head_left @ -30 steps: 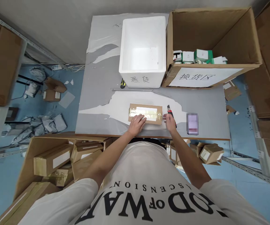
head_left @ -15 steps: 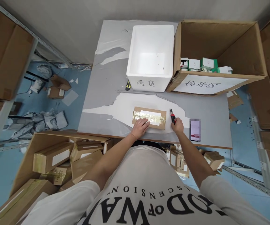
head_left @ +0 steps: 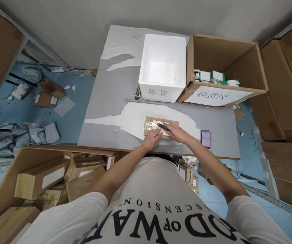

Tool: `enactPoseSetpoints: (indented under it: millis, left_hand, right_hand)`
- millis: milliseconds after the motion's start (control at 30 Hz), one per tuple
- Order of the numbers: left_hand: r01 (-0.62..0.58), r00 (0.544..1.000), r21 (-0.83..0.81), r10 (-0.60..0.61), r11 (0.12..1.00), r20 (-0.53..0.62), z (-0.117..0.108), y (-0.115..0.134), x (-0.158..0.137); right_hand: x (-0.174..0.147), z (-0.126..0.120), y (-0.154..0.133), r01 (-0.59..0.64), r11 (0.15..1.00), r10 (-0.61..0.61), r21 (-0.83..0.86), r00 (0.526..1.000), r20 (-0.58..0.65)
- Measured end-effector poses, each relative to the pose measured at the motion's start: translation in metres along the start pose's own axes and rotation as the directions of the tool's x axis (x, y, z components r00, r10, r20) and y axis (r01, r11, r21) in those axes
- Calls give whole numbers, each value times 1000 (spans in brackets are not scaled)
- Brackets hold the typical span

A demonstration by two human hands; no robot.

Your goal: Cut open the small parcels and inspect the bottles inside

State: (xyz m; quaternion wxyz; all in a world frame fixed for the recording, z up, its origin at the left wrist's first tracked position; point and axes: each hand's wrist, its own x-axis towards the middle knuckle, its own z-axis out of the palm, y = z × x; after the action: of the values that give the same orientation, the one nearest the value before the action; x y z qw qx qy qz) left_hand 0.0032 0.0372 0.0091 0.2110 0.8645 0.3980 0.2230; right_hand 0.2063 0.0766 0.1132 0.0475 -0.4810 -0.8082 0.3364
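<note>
A small brown cardboard box (head_left: 148,122) lies flat on the table, with shiny clear tape and a white label on top. My left hand (head_left: 153,139) rests on its near left part, fingers laid out over the top. In my right hand (head_left: 177,133) is a red and black utility knife (head_left: 163,126), held low over the box with its tip pointing left. Whether the blade touches the tape is too small to tell. My right hand covers part of the box's right side.
Behind are a white foam box (head_left: 162,91) and a large carton (head_left: 260,74) containing small packages. A yellow-black cutter (head_left: 137,92) lies beside the foam box, a phone (head_left: 206,139) to the right. An open carton of boxes (head_left: 11,152) stands at the lower left.
My right hand has moved left with the utility knife, from the table beside the box to above its top. My left hand stays on the box. The view has shifted slightly.
</note>
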Motion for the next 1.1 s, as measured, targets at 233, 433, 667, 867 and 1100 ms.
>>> enactPoseSetpoints:
  millis: [233, 433, 667, 867, 1100]
  left_hand:
    - [-63, 997, 59, 60, 996, 51, -4, -1, -6]
    - [-62, 997, 57, 60, 996, 45, -7, 2, -6]
    - [-86, 994, 118, 78, 989, 70, -9, 1, -8]
    - [-108, 988, 181, 85, 978, 129, -10, 0, -11]
    - [-118, 985, 239, 84, 964, 149, -8, -1, -11]
  right_hand:
    - [21, 2, -9, 33, 928, 33, -371, 985, 169]
    - [26, 2, -19, 41, 902, 47, -430, 980, 191]
    - [26, 2, -32, 24, 864, 104, -502, 969, 224]
    - [29, -6, -39, 52, 813, 148, -580, 945, 293]
    - [34, -13, -48, 95, 720, 196, -687, 922, 333]
